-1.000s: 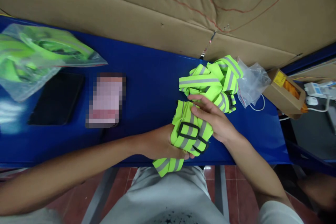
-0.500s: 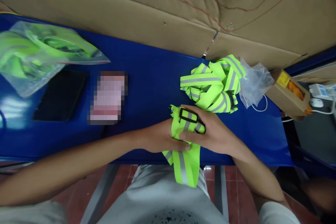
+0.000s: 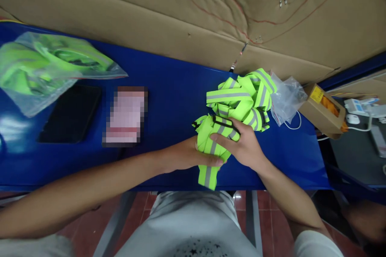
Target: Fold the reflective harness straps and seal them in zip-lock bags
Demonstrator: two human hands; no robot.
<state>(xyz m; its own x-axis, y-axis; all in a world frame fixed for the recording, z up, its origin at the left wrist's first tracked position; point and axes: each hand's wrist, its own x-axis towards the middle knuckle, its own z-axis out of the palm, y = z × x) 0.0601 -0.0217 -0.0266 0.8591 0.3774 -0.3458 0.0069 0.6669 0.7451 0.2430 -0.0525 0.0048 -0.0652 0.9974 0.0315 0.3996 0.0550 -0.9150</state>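
Observation:
A bundled neon-yellow reflective strap (image 3: 212,146) with a grey stripe and a black buckle is held over the table's front edge. My left hand (image 3: 185,154) grips it from the left, thumb across its lower part. From the right, my right hand (image 3: 245,144) closes on the upper part beside the buckle, its thumb pressed on the webbing. A short loose end hangs below my hands. Just behind lies a heap of similar reflective straps (image 3: 238,94), with a black fitting at its right side.
On the blue table (image 3: 169,84) are a clear bag of reflective straps (image 3: 60,58), a black flat object (image 3: 70,114) and a pixelated item (image 3: 125,116). An empty clear plastic bag (image 3: 286,96) and a cardboard box (image 3: 322,110) sit to the right. A cardboard-covered wall (image 3: 135,16) stands behind.
The hanging end of the strap has become shorter and the bundle is gathered more tightly. My right thumb has moved up onto the bundle near the buckle. The view has shifted slightly.

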